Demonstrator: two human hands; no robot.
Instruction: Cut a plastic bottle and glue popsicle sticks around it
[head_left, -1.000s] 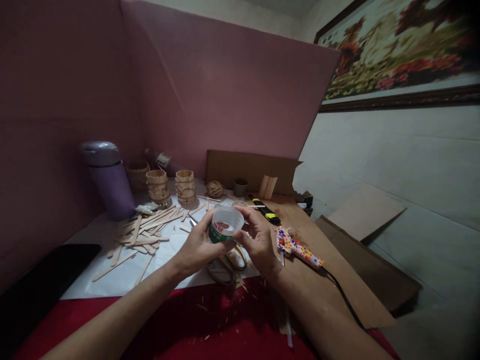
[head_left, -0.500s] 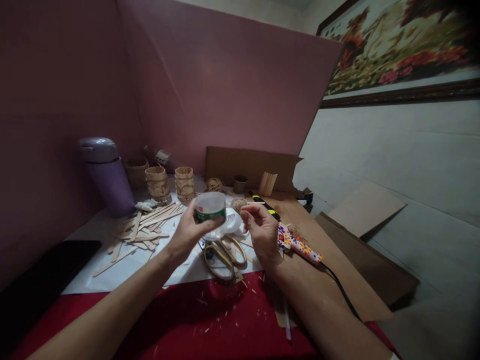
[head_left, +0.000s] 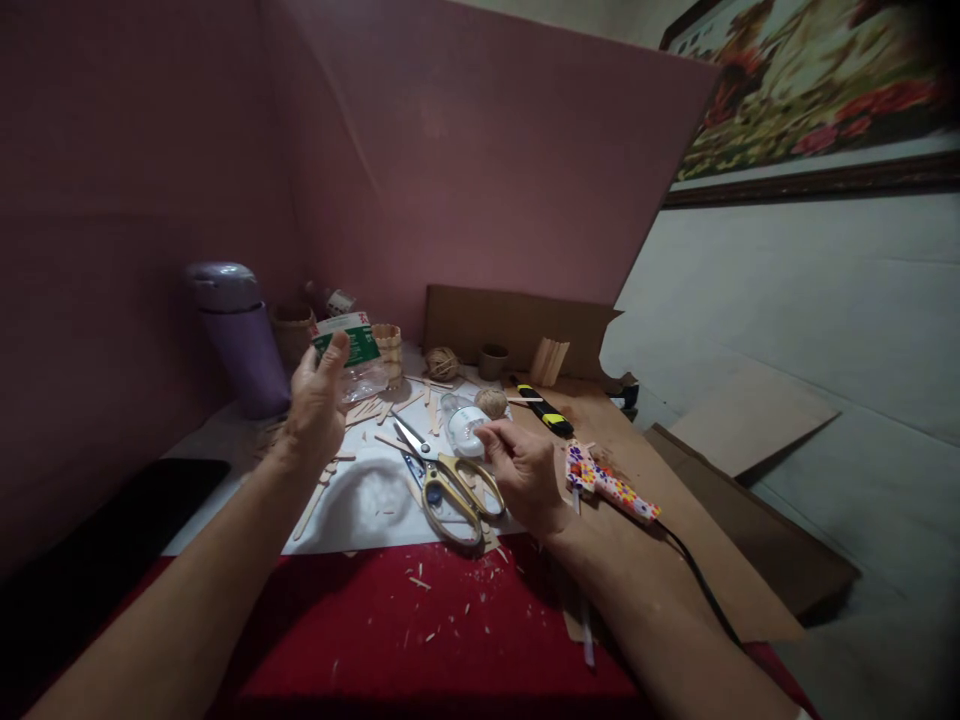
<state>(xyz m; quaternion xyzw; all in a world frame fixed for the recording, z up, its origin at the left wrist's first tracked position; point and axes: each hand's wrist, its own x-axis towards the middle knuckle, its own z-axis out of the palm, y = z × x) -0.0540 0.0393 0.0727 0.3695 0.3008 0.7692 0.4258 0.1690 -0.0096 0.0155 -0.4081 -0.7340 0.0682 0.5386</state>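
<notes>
My left hand (head_left: 319,395) is closed around a clear plastic bottle section (head_left: 346,340) with a green and white label, raised above the left part of the table. My right hand (head_left: 525,470) has thumb and fingertips pinched together; anything between them is too small to make out. Beside its fingertips lies a clear bottle piece with a white label (head_left: 463,425). Just left of this hand, gold-handled scissors (head_left: 442,480) lie with their blades a little apart, pointing away from me. A ball of twine (head_left: 491,402) sits just beyond the fingertips.
Wooden sticks (head_left: 319,500) lie scattered at left. A purple bottle (head_left: 244,350) stands behind them. At right are a yellow-black utility knife (head_left: 546,410) and a flowered glue gun (head_left: 611,485) with a black cord, on cardboard (head_left: 675,560). Behind stand a small pot (head_left: 493,360) and joined sticks (head_left: 551,362).
My left hand has carried the bottle section left and tilted it, uncovering the scissors' blades and the labelled bottle piece. My right hand stays pinched in nearly the same place.
</notes>
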